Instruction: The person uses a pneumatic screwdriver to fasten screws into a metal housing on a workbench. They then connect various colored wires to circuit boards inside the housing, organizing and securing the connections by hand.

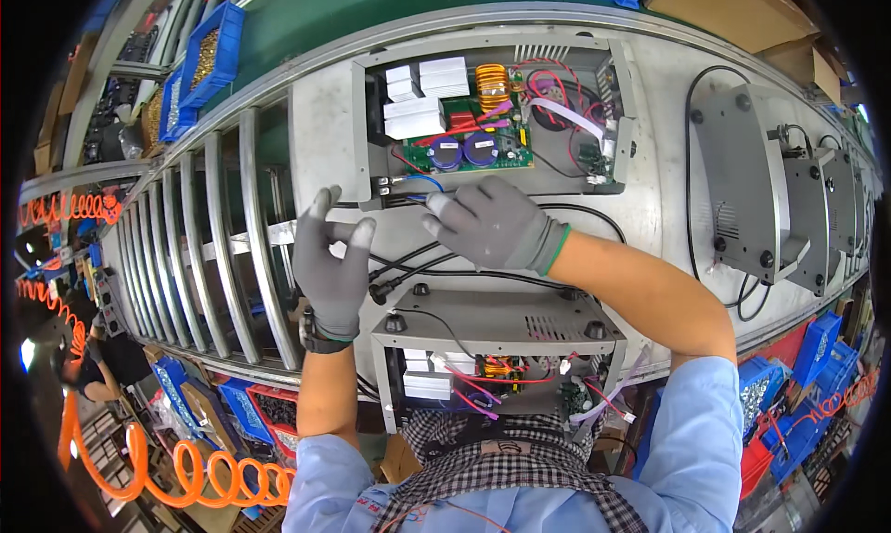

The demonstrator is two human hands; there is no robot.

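Both hands wear grey gloves. My left hand (332, 268) is beside the lower left corner of an opened grey metal case (360, 97), thumb and fingers apart, with a black cable near its fingertips. At the case's front edge, my right hand (497, 225) has its fingers bent around the end of a blue wire (422, 182); the exact grip is partly hidden. Inside the case are a green circuit board (510, 154), white-topped blocks (444, 76), a copper-coloured coil (493, 85) and two purple round capacitors (481, 149).
A second opened grey case (483, 312) stands nearest me, with black power cords (548, 278) between the two. More grey cases (742, 171) stand at the right. Metal rollers (219, 245) lie left, with blue parts bins (215, 55) beyond. An orange coiled hose (200, 468) hangs lower left.
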